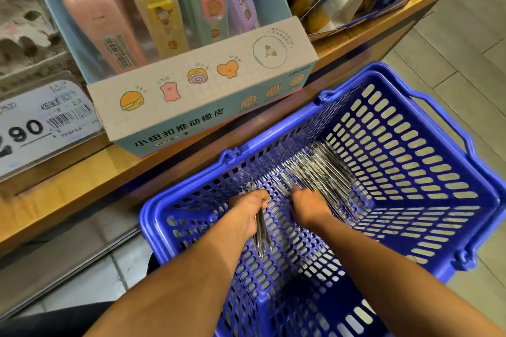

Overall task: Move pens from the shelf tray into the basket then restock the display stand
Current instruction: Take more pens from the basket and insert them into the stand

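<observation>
Below, both forearms reach into the blue basket point(427, 128): left hand point(247, 212) grips a pen bundle point(261, 235); right hand point(308, 206), fingers hidden, rests on the pen pile point(323, 169). Beyond the hands, a wooden shelf point(82, 180) carries an eraser display box point(202, 90).

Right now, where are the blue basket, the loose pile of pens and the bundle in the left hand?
blue basket point(435, 107): head view, far rim.
pile of pens point(325, 169): head view, middle of pile.
pen bundle point(262, 238): head view, barrels below the left hand point(247, 213).
</observation>
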### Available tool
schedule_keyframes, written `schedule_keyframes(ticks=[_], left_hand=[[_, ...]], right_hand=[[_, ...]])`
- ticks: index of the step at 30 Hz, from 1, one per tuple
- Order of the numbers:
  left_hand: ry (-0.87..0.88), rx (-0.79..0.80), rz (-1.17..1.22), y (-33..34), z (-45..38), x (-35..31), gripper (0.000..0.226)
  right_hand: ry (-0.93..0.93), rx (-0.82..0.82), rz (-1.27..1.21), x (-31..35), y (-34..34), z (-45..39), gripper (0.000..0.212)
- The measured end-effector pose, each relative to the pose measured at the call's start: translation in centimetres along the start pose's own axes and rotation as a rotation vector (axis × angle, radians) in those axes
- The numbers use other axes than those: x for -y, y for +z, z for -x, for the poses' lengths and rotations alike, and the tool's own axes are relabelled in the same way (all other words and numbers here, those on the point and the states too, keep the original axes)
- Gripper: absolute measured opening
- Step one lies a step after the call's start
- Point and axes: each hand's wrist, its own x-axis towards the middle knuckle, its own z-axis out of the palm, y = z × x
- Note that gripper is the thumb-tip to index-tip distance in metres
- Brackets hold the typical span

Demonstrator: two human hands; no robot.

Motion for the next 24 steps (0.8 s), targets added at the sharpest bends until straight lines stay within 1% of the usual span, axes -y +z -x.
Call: schedule_keyframes(ticks=[2, 5, 8, 12, 14, 17, 19, 21, 22, 24], left_hand=[[-0.005, 0.02, 0.023, 0.1, 0.0, 0.0, 0.009], [-0.019, 0.038, 0.035, 0.1, -0.1, 0.1, 0.013], [-0.027, 0.039, 0.042, 0.1, -0.3, 0.2, 0.01], [-0.012, 0.034, 0.035, 0.2, -0.3, 0.1, 0.009], [-0.006, 0.031, 0.033, 0.2, -0.4, 0.1, 0.008], [-0.006, 0.023, 0.036, 0.2, -0.4, 0.1, 0.006], [-0.011, 0.021, 0.041, 0.1, -0.3, 0.1, 0.004], [-0.008, 0.014, 0.04, 0.2, -0.4, 0.2, 0.003], [-0.003, 0.013, 0.036, 0.2, -0.5, 0.2, 0.004], [0.012, 0.021, 0.02, 0.3, -0.8, 0.3, 0.009]], right_hand=[[0.005, -0.025, 0.038, 0.5, 0.9, -0.1, 0.031], [0.065, -0.069, -0.025, 0.2, 1.4, -0.3, 0.046], [0.084, -0.055, -0.012, -0.3, 1.1, -0.3, 0.06], [0.075, -0.061, 0.014, -0.4, 0.9, 0.0, 0.064], [0.077, -0.063, 0.091, -0.4, 1.1, -0.1, 0.06], [0.066, -0.05, 0.205, -0.1, 1.0, 0.0, 0.039], [0.055, -0.038, 0.223, 0.2, 0.8, 0.1, 0.031], [0.054, -0.022, 0.16, 0.5, 0.2, 0.2, 0.021], [0.041, 0.001, 0.078, 0.6, -0.1, 0.2, 0.019], [-0.046, 0.065, -0.192, 0.8, -0.8, 0.3, 0.022]])
